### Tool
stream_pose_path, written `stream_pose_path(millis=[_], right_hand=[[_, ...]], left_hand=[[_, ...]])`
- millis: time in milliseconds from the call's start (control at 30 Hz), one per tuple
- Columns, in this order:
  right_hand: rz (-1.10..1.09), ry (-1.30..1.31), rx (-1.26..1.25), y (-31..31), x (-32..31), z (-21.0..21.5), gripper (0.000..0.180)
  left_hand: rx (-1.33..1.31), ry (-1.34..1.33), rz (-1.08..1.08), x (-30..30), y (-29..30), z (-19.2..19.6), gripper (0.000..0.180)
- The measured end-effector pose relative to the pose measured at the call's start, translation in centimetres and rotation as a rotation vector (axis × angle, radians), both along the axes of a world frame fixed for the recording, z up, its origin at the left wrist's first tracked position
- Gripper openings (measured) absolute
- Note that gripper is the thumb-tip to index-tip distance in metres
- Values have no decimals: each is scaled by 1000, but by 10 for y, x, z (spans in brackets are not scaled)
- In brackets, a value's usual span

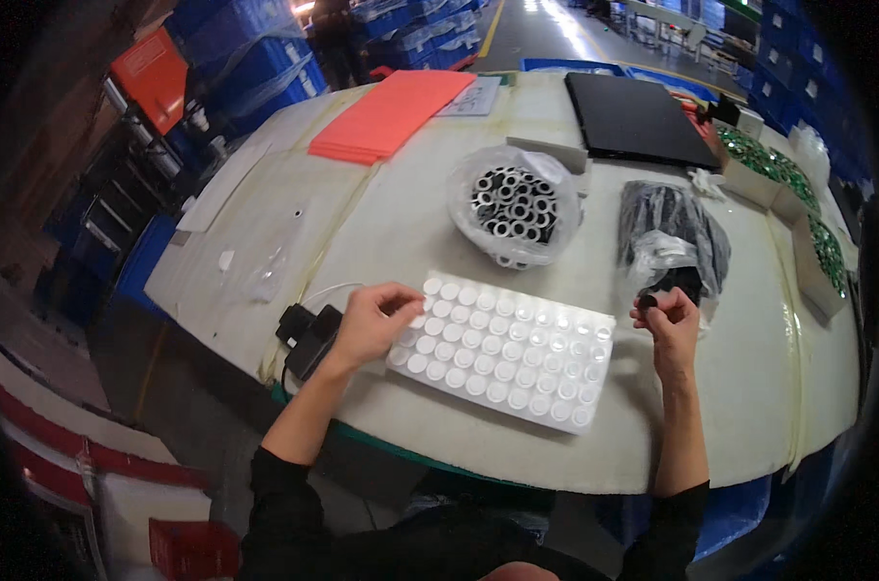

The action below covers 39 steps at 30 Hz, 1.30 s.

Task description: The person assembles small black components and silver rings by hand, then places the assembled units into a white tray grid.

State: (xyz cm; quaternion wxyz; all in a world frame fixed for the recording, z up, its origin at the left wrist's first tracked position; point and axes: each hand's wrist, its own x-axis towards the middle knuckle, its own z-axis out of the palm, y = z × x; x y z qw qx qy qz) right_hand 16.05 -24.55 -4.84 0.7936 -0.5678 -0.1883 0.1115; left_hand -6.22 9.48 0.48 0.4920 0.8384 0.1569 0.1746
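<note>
A white tray [491, 373] with rows of round white pieces in its recesses lies on the table in front of me. At its left edge is my left hand [373, 321], thumb and fingers pinched together; whatever is between the fingertips, if anything, cannot be made out. My right hand [670, 324] is raised past the tray's right side and pinches a small black disc [647, 302] between thumb and fingers. Just behind that hand sits a clear plastic bag of black pieces [674, 228], its mouth open towards me. Beyond the tray stands a plastic-lined round container [465, 228] full of black-and-silver rings [517, 203].
A black box-like device [308, 339] with a cable sits left of the tray. Farther back lie orange-red sheets [391, 116] and a black flat panel [638, 118]. Cardboard trays [749, 184] of green parts line the right edge. Blue crates [246, 58] are stacked behind the table.
</note>
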Motion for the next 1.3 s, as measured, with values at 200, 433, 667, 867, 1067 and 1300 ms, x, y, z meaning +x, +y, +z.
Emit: stream_pose_path(millis=[200,433,667,867,1067,1300], right_hand=[[49,57,37,11,-15,10,16],[65,-15,-114,10,-15,1,31],[154,-12,-121,18,-30,13,35],[145,-132,-87,19,-39,4,35],[65,-480,-369,19,-48,12,42],[95,-455,-317,21,-51,10,32]], left_hand=[[329,71,-175,-15,-21,-13,18],[690,37,-270,6,-26,-16,15],[1246,108,-463,15,-39,-8,12],[858,247,-271,23,-24,8,11],[-200,-111,-128,30,-29,21,7],[-472,-256,-204,60,-87,6,7]])
